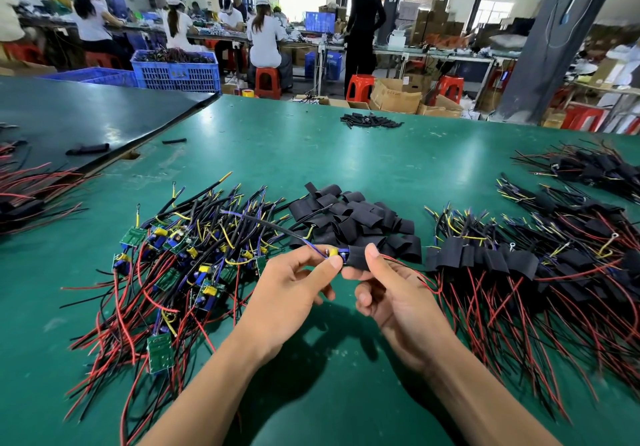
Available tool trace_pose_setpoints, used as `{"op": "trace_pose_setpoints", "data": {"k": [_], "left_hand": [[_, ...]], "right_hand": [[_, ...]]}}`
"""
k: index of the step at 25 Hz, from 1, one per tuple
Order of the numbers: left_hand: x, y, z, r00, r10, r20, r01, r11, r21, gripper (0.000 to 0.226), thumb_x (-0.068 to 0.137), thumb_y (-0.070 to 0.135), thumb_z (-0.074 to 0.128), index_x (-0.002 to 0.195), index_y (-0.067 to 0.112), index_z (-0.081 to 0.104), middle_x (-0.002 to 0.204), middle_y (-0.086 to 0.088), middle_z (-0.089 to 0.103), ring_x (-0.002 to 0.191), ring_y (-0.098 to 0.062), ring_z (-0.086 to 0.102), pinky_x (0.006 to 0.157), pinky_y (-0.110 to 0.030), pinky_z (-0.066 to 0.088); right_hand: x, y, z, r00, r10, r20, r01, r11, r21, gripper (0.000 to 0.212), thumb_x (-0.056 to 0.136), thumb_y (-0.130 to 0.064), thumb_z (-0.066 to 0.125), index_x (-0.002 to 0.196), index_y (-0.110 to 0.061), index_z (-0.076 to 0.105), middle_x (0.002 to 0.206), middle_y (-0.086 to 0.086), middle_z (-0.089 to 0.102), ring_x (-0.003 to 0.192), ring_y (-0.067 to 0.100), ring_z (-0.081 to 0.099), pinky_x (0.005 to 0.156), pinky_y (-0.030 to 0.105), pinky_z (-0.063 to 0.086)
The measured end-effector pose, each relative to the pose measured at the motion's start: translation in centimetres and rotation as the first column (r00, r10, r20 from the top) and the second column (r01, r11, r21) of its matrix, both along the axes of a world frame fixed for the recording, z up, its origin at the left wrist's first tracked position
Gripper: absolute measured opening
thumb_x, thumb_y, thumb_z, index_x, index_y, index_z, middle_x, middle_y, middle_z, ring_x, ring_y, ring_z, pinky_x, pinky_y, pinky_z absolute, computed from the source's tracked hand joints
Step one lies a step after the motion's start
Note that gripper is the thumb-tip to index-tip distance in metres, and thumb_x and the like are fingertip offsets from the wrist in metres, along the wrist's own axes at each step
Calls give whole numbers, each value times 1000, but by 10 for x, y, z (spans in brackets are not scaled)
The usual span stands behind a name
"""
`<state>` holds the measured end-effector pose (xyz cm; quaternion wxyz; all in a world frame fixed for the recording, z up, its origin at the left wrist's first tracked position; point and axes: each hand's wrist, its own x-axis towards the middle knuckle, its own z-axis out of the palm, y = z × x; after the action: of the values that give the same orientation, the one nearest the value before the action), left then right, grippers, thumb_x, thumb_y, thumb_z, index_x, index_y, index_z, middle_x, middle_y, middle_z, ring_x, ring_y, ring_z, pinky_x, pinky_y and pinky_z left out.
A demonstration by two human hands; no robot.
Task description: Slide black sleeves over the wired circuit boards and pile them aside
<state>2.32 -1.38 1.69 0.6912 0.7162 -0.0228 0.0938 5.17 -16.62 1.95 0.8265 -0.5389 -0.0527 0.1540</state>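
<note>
Wired circuit boards point(180, 258), unsleeved, in a tangled heap on the left of the green worktop point(346, 155), red and black leads trailing toward the near edge; likely kept there for easy picking. On the right, a broader pile of sleeved boards point(519, 262), set aside with leads fanned the same way. Between the two, just beyond the hands, a loose heap of black sleeves point(349, 220), central, within reach from either side. Held above the worktop, in front of that heap: one board point(334, 252), pinched at its yellow-and-blue component end by thumb and forefinger of the left hand point(291, 286). Gripped around it by the right hand point(391, 293), one sleeve point(356, 259), red leads emerging past the right palm. Apparently mid-slide, sleeve part-way on, component end uncovered; opposing grips for pushing board and sleeve together.
</note>
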Motion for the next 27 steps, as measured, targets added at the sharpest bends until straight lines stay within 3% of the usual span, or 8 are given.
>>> {"op": "trace_pose_setpoints", "data": {"k": [4, 7, 10, 15, 18, 21, 24, 27], "left_hand": [[0, 0, -2, 1000, -16, 21, 15, 999, 33, 15, 91, 22, 69, 90, 7, 71, 103, 5, 73, 62, -17, 57, 62, -32, 43], [1, 2, -3, 999, -37, 27, 38, 999, -25, 12, 91, 16, 70, 85, 5, 70, 112, 9, 72, 60, -16, 58, 59, -24, 47], [3, 3, -7, 998, -51, 31, 51, 999, -18, 11, 89, 13, 73, 87, 2, 71, 114, 10, 72, 61, -16, 58, 61, -25, 47], [2, 3, -8, 999, -33, 17, 33, 999, -35, 3, 85, 18, 77, 88, 18, 78, 108, 6, 74, 62, -13, 56, 63, -30, 44], [1, 3, -9, 998, -66, -7, 66, 997, 47, 13, 86, 29, 74, 98, 23, 79, 108, -7, 74, 65, -15, 55, 66, -34, 42], [1, 1, -7, 992, -127, -9, 127, 989, 76, 15, 96, 20, 65, 105, 22, 77, 113, 9, 73, 64, -14, 57, 63, -27, 46], [3, -3, -6, 993, -95, -66, 92, 994, -50, 17, 98, 16, 59, 102, 13, 76, 104, 5, 74, 62, -15, 59, 58, -24, 47], [5, -2, -6, 994, 9, -113, -30, 982, -187, 11, 94, 13, 64, 95, 11, 74, 84, -2, 72, 57, -16, 58, 55, -23, 46]], "right_hand": [[1, 1, -2, 1000, -17, -11, 17, 1000, 16, 26, 83, -35, 65, 70, -12, 71, 78, 14, 72, 42, 10, 46, 42, 19, 40], [2, 1, -5, 1000, -7, 27, 7, 1000, -5, 27, 85, -36, 65, 66, -21, 76, 85, 15, 74, 44, 10, 46, 44, 20, 39], [4, -2, -9, 996, -46, 74, 50, 997, -57, 21, 75, -46, 71, 76, -26, 78, 81, 8, 74, 45, 12, 48, 44, 22, 38], [5, -3, -13, 986, -50, 157, 71, 989, -130, 30, 77, -50, 74, 82, -21, 77, 79, 10, 71, 46, 15, 50, 45, 24, 40], [4, -3, -15, 982, -37, 185, 70, 982, -176, 32, 79, -53, 71, 83, -22, 76, 68, 5, 66, 47, 14, 51, 44, 23, 41], [6, -2, -17, 986, -51, 162, 79, 981, -176, 30, 77, -52, 69, 80, -24, 76, 69, 4, 67, 45, 13, 48, 43, 22, 39], [8, 0, -19, 990, -66, 124, 83, 988, -134, 34, 73, -53, 70, 82, -20, 75, 78, 8, 71, 44, 13, 47, 43, 22, 37], [11, 1, -19, 995, -53, 87, 63, 991, -119, 43, 79, -54, 63, 98, -16, 72, 82, 10, 73, 43, 14, 48, 43, 23, 38]]}}
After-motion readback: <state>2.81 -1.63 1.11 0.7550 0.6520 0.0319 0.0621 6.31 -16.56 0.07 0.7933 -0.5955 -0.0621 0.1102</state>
